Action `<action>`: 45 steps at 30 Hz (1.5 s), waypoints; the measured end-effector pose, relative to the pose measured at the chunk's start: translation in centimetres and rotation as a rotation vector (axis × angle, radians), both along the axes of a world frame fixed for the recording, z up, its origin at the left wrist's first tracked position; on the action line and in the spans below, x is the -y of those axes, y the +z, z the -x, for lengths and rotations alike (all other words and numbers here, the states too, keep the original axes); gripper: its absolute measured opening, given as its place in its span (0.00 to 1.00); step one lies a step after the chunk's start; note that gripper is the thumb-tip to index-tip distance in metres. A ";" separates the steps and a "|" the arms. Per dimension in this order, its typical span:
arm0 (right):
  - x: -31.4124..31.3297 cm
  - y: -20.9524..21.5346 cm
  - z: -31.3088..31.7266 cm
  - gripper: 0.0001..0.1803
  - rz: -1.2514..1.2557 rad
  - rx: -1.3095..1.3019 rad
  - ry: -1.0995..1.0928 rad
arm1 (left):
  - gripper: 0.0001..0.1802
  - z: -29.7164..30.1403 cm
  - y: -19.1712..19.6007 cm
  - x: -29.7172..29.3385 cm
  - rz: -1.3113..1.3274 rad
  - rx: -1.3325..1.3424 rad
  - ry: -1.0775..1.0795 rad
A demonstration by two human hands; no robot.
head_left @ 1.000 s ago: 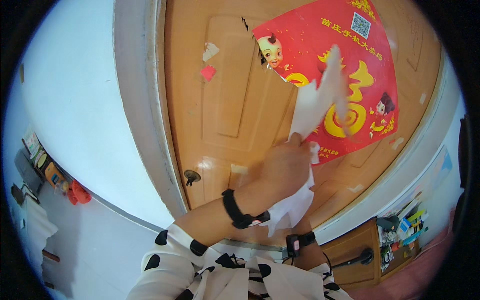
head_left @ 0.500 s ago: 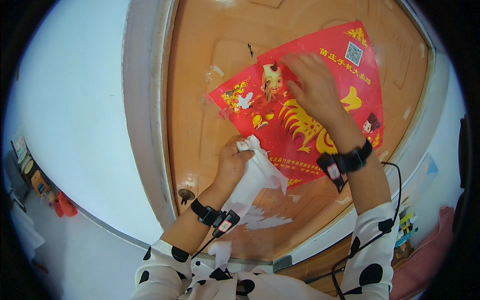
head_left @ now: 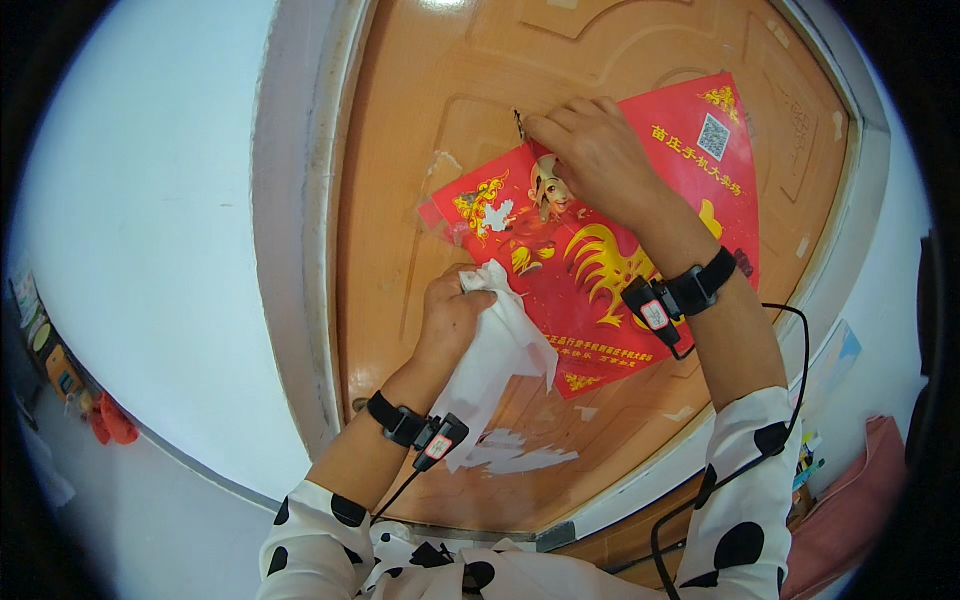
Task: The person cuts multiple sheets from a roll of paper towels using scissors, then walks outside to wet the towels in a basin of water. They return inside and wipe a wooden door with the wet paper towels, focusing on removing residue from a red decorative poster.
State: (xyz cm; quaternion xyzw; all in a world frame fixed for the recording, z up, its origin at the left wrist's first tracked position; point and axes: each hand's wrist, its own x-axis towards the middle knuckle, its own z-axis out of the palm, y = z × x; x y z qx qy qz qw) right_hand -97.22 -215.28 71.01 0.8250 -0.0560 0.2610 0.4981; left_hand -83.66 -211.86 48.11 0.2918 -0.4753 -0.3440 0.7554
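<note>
A red poster (head_left: 590, 345) with yellow designs and a cartoon child lies tilted against a wooden door (head_left: 400, 200). At its upper edge, my right hand (head_left: 595, 160) has its fingers curled over the paper and pinches it; the paper creases there, and the hand hides part of the poster. By the poster's lower left side, my left hand (head_left: 455, 315) is closed round a crumpled white sheet of paper (head_left: 500, 335), which hangs down from the fist. Each wrist wears a black strap with a small device.
White paper remnants (head_left: 525, 455) stick to the door below the poster. A door frame (head_left: 300, 200) and white wall (head_left: 160, 220) stand at the left. A black cable (head_left: 800, 370) loops along my right forearm. Red items (head_left: 112, 420) lie at far left, pink fabric (head_left: 855, 510) at lower right.
My right hand has moved left to the poster's upper edge and closed on it, and the paper there now looks creased. My left hand keeps the white sheet, shifted slightly left.
</note>
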 end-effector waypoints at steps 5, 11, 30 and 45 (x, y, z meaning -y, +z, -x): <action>0.5 -0.3 0.0 0.17 0.087 0.010 0.008 | 0.13 0.0 -0.2 -0.1 -0.010 -0.022 -0.015; 0.1 0.4 -0.3 0.13 0.077 -0.034 -0.053 | 0.10 -0.1 -0.4 0.1 0.014 0.025 0.031; -1.2 1.9 2.7 0.05 -0.017 -0.128 0.039 | 0.09 2.8 0.6 -4.1 0.317 0.734 0.608; -0.3 1.6 4.8 0.08 -0.079 -0.046 0.114 | 0.19 5.6 0.9 -6.6 0.393 0.904 0.601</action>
